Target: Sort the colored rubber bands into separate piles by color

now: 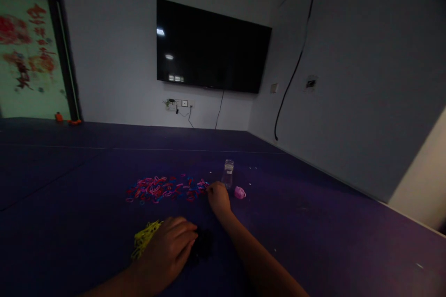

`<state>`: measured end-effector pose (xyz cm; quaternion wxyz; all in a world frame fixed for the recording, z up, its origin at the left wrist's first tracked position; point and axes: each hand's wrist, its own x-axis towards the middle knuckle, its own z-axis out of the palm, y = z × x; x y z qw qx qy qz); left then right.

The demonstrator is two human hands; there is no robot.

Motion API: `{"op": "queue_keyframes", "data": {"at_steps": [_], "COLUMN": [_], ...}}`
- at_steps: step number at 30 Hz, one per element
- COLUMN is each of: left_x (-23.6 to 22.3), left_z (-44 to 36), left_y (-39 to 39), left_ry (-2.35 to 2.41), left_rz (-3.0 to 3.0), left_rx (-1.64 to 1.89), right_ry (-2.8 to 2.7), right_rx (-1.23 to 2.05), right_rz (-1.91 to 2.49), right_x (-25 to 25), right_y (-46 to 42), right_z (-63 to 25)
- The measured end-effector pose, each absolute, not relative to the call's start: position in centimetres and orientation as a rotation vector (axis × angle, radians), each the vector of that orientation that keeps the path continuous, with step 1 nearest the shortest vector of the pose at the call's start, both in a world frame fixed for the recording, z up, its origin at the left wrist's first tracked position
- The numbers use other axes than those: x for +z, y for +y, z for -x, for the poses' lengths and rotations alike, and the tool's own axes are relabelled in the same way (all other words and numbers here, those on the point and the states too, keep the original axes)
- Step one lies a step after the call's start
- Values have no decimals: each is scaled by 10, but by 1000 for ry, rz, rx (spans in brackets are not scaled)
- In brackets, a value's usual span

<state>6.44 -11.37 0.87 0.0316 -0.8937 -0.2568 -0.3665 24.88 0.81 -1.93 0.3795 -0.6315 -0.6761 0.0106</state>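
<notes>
My left hand (170,246) is low in the view, its fingers bent and pressed together; whatever is in them is hidden. It lies between a heap of yellow rubber bands (142,240), partly covered by it, and a dark heap (204,243) that looks like black bands. Farther forward, the fingertips of my right hand (219,198) are pinched at the right end of a spread of pink, red and blue rubber bands (163,189). A clear bottle (227,175) stands upright just behind that hand. Right of the hand sits a pink cap with a loop (239,192).
All this lies on a dark purple mat floor (87,176) with seams. Small white bits are scattered near the bottle. A television (212,48) hangs on the far wall above sockets (179,103). A black cable (296,65) runs down the right wall.
</notes>
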Motion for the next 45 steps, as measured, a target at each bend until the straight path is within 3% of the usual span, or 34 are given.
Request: {"op": "queue_keyframes", "data": {"at_steps": [18,24,31,45], "left_x": [-20,-16,-7,19], "left_z": [-67,-67,-66,-66], "left_y": [-118,-119,-119,-139], "left_ry": [-363,-343,-282,-416], "left_rz": [2732,2767,2869,2980], "left_rx": [-958,-908,-828,-808], "right_ry": [-1724,-1924,-2022,-1990], "right_rx": [185,177,343,133], "right_rz": [1312,1360,1057,1382], "right_x": [-17,-17,-12,-13], "right_y": [7,10,4,6], "right_z": [-266,-263,-258,-263]}}
